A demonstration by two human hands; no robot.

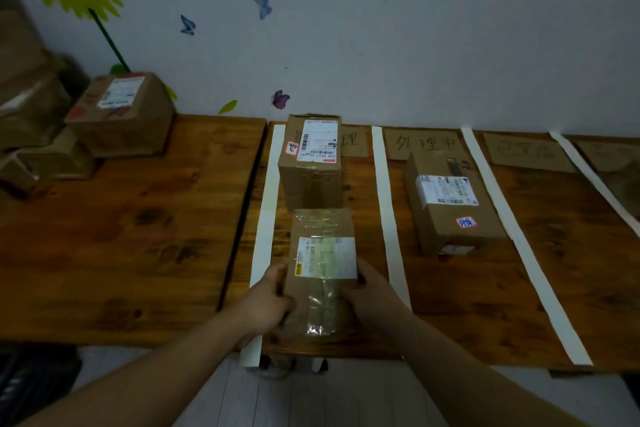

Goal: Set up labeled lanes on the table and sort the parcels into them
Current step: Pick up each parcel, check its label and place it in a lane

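A long wooden table fills the scene, its right part divided into lanes by white paper strips running from far to near. Cardboard lane labels with handwritten characters lie at the far end of the lanes, against the wall. At the far left, a stack of brown parcels sits on the table beside more boxes that are partly out of view.

In the leftmost lane a tall parcel stands at the far end, covering part of that lane's label. In the next lane to the right lies a flatter parcel with a white shipping label and a small sticker with blue writing.

Near the table's front edge, in the leftmost lane and just in front of the tall parcel, is a taped parcel with a white label. The left hand clasps its left side and the right hand clasps its right side, fingers wrapped around the edges. Whether it rests on the table or is slightly lifted cannot be told.
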